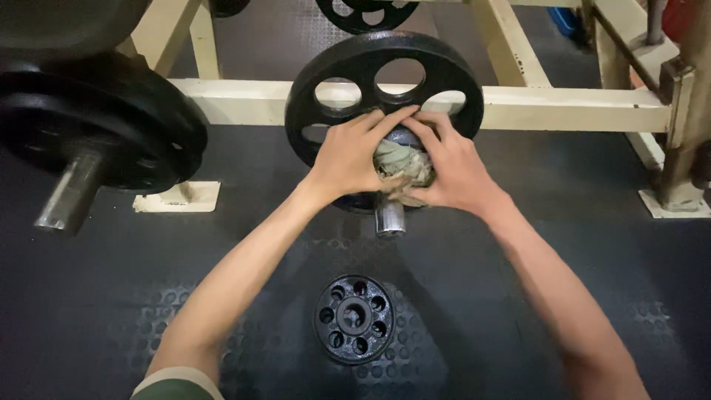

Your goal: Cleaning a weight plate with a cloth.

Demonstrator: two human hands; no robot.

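A black weight plate point(444, 74) with round holes sits upright on a steel peg point(389, 219) that points toward me. A crumpled grey-green cloth point(404, 164) is pressed against the plate's hub around the peg. My left hand point(348, 157) lies over the cloth's left side, fingertips on the hub. My right hand point(453, 172) grips the cloth from the right. Both sets of fingertips meet above the cloth. Below, a small black plate point(354, 318) with several holes lies flat on the floor.
A cream metal rack frame point(563, 107) runs behind the plate. At left, larger black plates point(111, 126) hang on another steel peg point(68, 200). Dark rubber matting point(96, 311) covers the floor. A further plate point(366, 13) shows at the top.
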